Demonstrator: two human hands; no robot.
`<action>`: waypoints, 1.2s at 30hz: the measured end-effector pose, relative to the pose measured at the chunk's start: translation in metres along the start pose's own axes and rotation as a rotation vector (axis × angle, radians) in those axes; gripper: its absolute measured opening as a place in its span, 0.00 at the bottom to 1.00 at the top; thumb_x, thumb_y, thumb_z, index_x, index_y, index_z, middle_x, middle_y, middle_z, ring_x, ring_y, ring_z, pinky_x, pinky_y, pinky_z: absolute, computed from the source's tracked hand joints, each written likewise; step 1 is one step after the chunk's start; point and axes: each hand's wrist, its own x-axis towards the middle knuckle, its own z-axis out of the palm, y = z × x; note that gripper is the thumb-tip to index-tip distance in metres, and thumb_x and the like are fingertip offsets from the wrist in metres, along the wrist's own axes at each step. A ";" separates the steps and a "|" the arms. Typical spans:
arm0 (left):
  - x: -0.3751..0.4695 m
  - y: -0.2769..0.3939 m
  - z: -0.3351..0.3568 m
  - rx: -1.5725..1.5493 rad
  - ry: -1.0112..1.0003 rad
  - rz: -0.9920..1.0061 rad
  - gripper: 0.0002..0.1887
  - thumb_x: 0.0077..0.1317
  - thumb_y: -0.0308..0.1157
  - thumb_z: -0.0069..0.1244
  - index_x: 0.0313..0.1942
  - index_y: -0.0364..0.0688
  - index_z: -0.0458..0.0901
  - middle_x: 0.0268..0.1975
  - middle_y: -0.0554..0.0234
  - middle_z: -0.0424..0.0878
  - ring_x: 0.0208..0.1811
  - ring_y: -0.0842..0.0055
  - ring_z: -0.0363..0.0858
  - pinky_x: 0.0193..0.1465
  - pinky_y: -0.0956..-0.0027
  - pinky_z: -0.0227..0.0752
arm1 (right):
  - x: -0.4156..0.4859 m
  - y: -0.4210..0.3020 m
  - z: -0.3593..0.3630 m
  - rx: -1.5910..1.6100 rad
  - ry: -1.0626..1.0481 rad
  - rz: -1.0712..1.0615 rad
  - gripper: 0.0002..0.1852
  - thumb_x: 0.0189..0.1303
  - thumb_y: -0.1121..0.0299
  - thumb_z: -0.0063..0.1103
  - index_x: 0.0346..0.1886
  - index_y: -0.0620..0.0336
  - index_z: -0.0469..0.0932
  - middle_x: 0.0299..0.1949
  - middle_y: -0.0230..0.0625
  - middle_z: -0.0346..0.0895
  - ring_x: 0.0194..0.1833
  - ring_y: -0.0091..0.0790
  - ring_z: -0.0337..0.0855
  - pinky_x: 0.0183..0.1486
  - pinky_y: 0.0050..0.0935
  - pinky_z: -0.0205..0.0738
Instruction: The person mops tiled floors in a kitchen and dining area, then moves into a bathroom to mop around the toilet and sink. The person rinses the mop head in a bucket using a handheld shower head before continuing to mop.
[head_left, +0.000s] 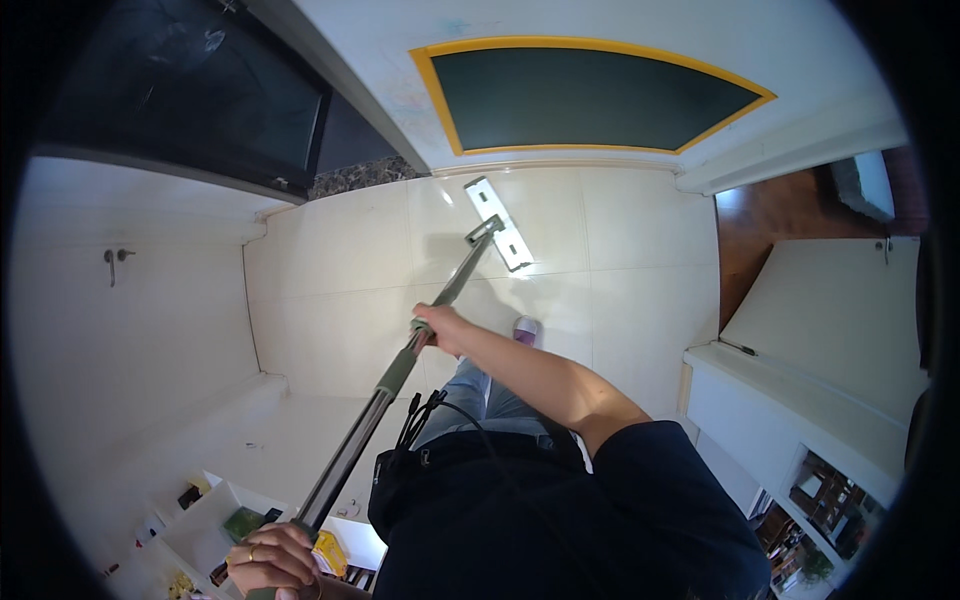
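Observation:
A flat mop with a long metal pole (352, 442) slants from the lower left up to its white rectangular head (499, 225), which lies on the tiled floor. My left hand (274, 559), with a ring on one finger, is closed around the top end of the pole. Farther down, my right hand (442, 326) grips the pole near a green collar, its arm reaching across from the right side of the picture. Which arm is which is read from the crossing at the body's front. The pad under the mop head is hidden.
A yellow-framed chalkboard (592, 97) is on the wall ahead. At left are a dark door (187, 90) and a white door (112, 322); at right, a doorway shows wooden flooring (780, 217). White shelves (202, 517) with items stand at lower left. Cables hang at my waist.

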 end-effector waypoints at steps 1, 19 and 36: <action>-0.007 0.003 -0.010 0.039 0.058 0.024 0.20 0.52 0.37 0.52 0.08 0.46 0.63 0.06 0.70 0.68 0.10 0.82 0.69 0.24 0.75 0.66 | -0.003 0.010 0.022 0.001 0.002 0.010 0.09 0.52 0.65 0.54 0.31 0.61 0.69 0.25 0.35 0.72 0.22 0.31 0.75 0.23 0.34 0.77; 0.021 0.019 0.009 -0.566 -0.288 0.326 0.13 0.55 0.31 0.46 0.17 0.41 0.62 0.16 0.63 0.66 0.16 0.75 0.67 0.19 0.72 0.62 | -0.088 -0.022 -0.012 0.352 0.194 -0.355 0.09 0.51 0.67 0.56 0.29 0.62 0.69 0.22 0.37 0.71 0.21 0.33 0.74 0.23 0.33 0.71; 0.091 -0.108 0.348 -0.581 -0.984 0.217 0.07 0.52 0.24 0.45 0.17 0.39 0.69 0.19 0.59 0.72 0.23 0.70 0.73 0.35 0.62 0.71 | -0.205 -0.151 -0.440 0.970 0.370 -0.866 0.13 0.52 0.72 0.57 0.37 0.66 0.65 0.26 0.44 0.71 0.24 0.33 0.74 0.25 0.22 0.73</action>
